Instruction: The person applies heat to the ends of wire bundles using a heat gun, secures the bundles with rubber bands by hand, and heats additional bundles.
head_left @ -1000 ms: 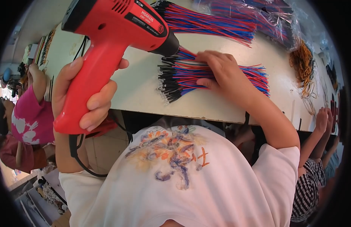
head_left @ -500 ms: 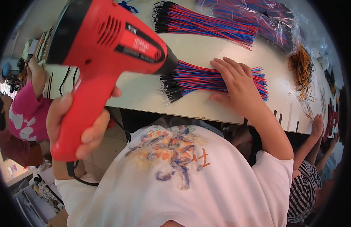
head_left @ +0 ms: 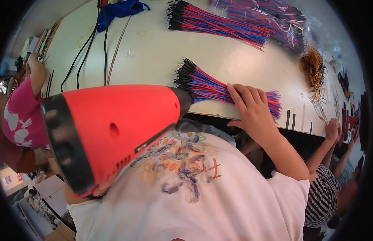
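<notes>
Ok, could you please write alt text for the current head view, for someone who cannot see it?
The left hand, mostly hidden, holds a red and black heat gun, its nozzle close to a bundle of black-ended red and blue wires. The right hand lies on these wires; a second bundle lies farther back on the table.

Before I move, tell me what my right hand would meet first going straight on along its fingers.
Past the near wire bundle it lies over, your right hand would cross tabletop and probably meet the farther red, blue and black wire bundle first, though depth is hard to judge.
</notes>
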`<state>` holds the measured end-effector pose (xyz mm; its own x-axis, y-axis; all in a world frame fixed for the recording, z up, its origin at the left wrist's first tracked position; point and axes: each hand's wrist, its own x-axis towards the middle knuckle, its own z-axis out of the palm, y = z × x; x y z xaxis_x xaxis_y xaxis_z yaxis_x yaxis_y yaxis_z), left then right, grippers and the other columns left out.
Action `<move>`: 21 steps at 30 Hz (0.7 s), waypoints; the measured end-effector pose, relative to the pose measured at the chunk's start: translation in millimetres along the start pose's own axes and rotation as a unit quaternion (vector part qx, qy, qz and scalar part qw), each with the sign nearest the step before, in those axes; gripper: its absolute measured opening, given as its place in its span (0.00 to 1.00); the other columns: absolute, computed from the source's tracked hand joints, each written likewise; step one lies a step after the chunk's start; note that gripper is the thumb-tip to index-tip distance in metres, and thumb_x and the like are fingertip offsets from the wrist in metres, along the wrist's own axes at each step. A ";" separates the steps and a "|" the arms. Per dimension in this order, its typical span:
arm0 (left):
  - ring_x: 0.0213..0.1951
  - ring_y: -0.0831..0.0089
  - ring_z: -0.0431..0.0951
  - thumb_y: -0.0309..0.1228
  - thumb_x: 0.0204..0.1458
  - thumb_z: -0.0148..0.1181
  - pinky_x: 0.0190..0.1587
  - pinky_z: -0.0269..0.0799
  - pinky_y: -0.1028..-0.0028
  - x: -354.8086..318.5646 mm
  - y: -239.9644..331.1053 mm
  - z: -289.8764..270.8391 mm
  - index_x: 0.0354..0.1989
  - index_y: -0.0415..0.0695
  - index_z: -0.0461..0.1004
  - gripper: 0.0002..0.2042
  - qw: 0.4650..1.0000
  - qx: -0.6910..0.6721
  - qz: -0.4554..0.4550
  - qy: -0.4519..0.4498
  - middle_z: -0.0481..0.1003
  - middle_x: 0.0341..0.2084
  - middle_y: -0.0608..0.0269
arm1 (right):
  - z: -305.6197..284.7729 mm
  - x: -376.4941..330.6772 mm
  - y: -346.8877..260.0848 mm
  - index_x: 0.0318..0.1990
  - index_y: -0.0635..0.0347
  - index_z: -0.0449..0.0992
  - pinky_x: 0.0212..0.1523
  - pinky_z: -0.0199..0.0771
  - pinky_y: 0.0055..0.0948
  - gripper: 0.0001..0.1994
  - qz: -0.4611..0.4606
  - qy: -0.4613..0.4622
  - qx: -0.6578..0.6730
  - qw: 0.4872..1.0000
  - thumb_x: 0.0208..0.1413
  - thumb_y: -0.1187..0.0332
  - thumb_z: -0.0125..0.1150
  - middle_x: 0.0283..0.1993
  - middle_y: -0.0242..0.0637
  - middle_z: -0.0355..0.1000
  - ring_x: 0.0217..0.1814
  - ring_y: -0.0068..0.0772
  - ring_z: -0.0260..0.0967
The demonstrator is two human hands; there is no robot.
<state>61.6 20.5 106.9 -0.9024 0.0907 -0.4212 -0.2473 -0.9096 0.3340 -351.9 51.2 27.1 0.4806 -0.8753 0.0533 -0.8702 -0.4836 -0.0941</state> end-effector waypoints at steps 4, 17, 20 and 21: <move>0.35 0.52 0.77 0.31 0.49 0.65 0.37 0.75 0.60 -16.8 -24.5 1.7 0.67 0.49 0.41 0.42 0.999 0.007 0.033 -0.022 0.72 0.32 0.46 | 10.1 -14.1 -13.3 0.64 0.59 0.60 0.52 0.65 0.39 0.43 0.015 -0.019 0.003 1.000 0.34 0.65 0.72 0.49 0.39 0.65 0.51 0.42 0.63; 0.28 0.57 0.77 0.38 0.43 0.70 0.29 0.74 0.65 -14.8 -54.0 -7.3 0.65 0.44 0.46 0.44 0.990 -0.021 0.128 0.054 0.72 0.29 0.45 | -20.8 20.9 28.7 0.51 0.71 0.69 0.17 0.69 0.22 0.18 0.312 -0.332 0.720 0.524 0.54 0.71 0.54 0.28 0.32 0.68 0.20 0.18 0.61; 0.26 0.59 0.77 0.38 0.40 0.71 0.26 0.74 0.67 0.1 -57.1 -2.3 0.64 0.42 0.48 0.45 0.980 -0.066 0.152 0.113 0.73 0.28 0.45 | -7.7 23.1 40.6 0.51 0.72 0.69 0.14 0.66 0.21 0.17 0.291 -0.365 0.754 0.463 0.54 0.72 0.52 0.27 0.35 0.69 0.16 0.18 0.60; 0.25 0.60 0.77 0.38 0.40 0.71 0.25 0.74 0.68 5.6 -57.4 2.9 0.64 0.41 0.48 0.45 0.974 -0.083 0.158 0.136 0.73 0.28 0.45 | -7.4 24.7 40.7 0.51 0.72 0.69 0.14 0.66 0.21 0.17 0.288 -0.369 0.754 0.460 0.54 0.72 0.52 0.27 0.35 0.69 0.16 0.18 0.60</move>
<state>69.7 74.4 87.9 -0.7914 -0.2958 -0.5350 0.1089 -0.9294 0.3528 -376.2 9.9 31.9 0.6070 -0.3508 -0.7131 -0.0793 0.8661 -0.4936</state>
